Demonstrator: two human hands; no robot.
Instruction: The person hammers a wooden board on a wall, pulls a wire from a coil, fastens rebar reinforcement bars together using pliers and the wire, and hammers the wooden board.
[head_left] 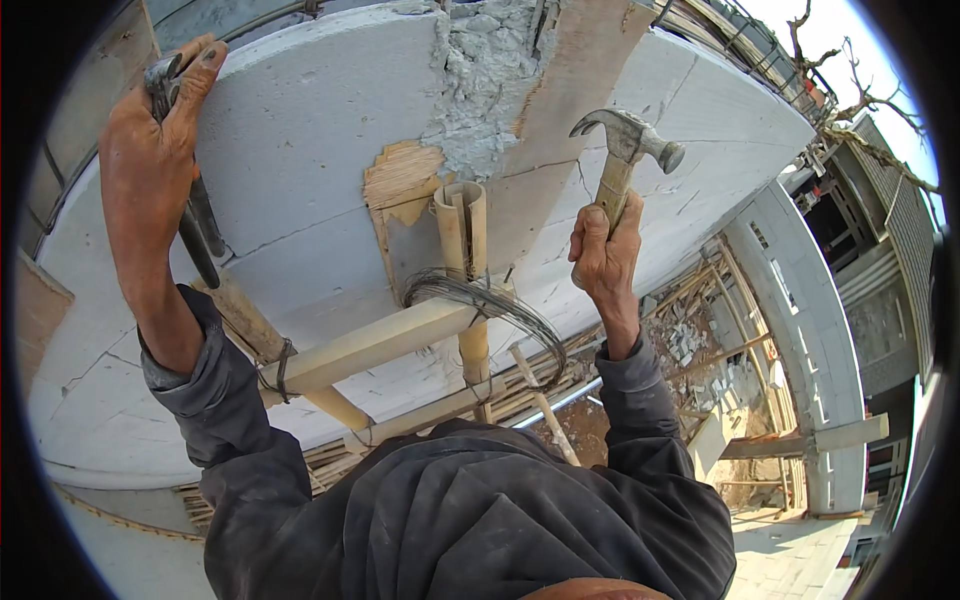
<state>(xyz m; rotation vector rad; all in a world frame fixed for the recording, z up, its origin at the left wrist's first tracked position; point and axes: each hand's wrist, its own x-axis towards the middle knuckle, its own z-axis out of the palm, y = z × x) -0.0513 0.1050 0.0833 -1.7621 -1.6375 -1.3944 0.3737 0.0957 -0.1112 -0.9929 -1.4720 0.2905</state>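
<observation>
My left hand (150, 190) is raised at the upper left, its fingers wrapped round a dark metal tool that looks like pincers (198, 232). Two long handles hang below the palm, and the fingers partly hide its head. To the right, my right hand (608, 255) grips a claw hammer (625, 140) by its wooden handle. The hammer is upright with its claw toward the left, apart from the pale block wall (310, 130) behind it. Rough grey mortar (490, 80) fills a gap in that wall, beside a wooden board (575, 95).
Before me a wooden beam (375, 345) crosses bamboo poles (472, 345) tied with wire. A loose coil of wire (520, 318) hangs over the beam. Broken plywood (400, 175) sits against the wall. Rubble (690, 340) and poles lie far below at right, near another block wall (800, 330).
</observation>
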